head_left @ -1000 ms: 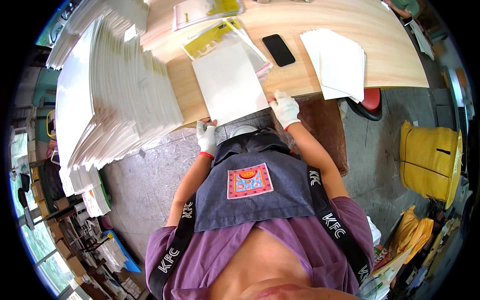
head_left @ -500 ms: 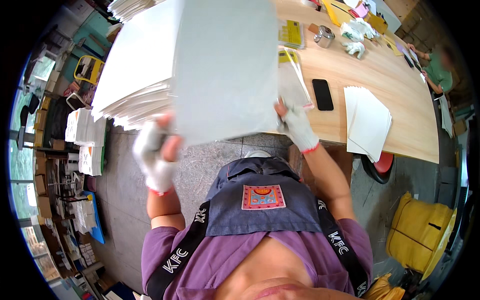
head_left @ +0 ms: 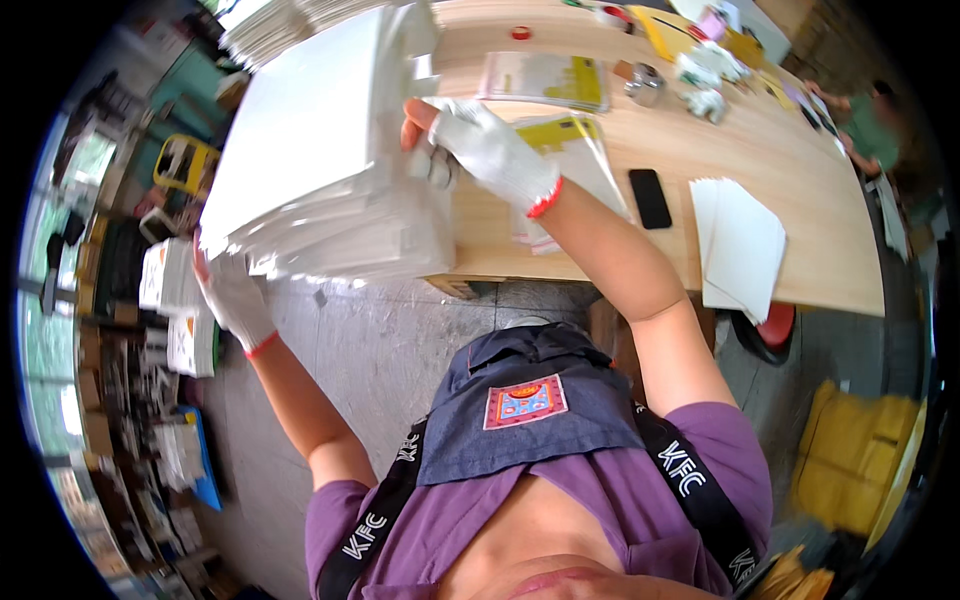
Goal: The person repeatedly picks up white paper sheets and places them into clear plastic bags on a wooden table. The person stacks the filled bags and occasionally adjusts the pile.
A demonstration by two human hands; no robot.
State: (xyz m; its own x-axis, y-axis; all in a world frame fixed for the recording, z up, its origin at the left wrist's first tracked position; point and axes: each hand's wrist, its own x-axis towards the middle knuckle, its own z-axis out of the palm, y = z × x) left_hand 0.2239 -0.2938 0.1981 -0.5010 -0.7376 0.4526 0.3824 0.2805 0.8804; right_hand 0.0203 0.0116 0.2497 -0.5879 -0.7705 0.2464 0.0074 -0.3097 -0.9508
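A tall stack of white sheets in clear plastic sleeves (head_left: 300, 130) stands at the table's left front, its front edges uneven and shiny. My left hand (head_left: 235, 298), in a white fingerless-tipped glove, lies against the stack's near left corner with its fingers stretched out. At the stack's right side is my right hand (head_left: 478, 150), gloved the same way, its bare fingertips beside the edge and its fingers apart. Nothing shows in its grasp. Beneath the right forearm lie clear plastic packets with yellow-green printing (head_left: 590, 165), partly covered by it.
On the wooden table (head_left: 800, 230) lie a black phone (head_left: 650, 198), fanned white sheets (head_left: 738, 240), another printed packet (head_left: 545, 80), a metal container (head_left: 645, 86) and loose gloves (head_left: 705, 104). More paper piles (head_left: 262, 35) stand behind the stack. A person in green (head_left: 872, 130) is at the far right.
The large sleeved sheet that both hands held up is now down on the stack, out of their grip. My left hand moved left to the corner; my right hand moved left and farther away.
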